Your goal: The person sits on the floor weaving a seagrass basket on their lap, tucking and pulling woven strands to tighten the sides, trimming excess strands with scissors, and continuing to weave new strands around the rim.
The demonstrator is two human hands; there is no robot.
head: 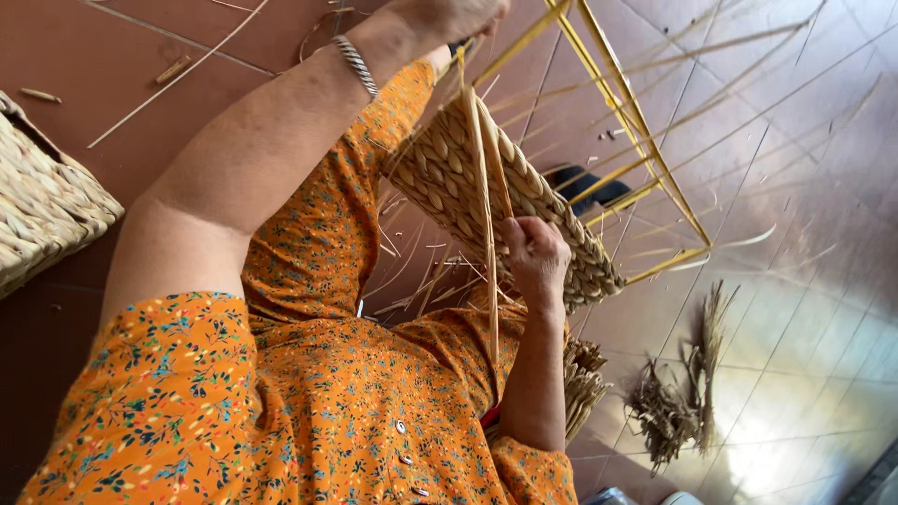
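Observation:
A half-woven straw basket (449,178) sits on a yellow wire frame (645,140) above my lap. My right hand (535,257) grips the woven wall from below, fingers curled over its braided edge. My left hand (449,14), a silver bracelet on its wrist, is raised at the top edge of the view and pinches loose straw strands (486,234) that run down across the weave. Its fingers are partly cut off by the frame edge. I wear an orange flowered dress (327,402).
A finished woven basket (47,206) stands at the left edge. Bundles of dry fibre (673,393) lie on the reddish tiled floor (804,234) at the right, another bundle (585,379) by my right elbow. Straw scraps litter the floor.

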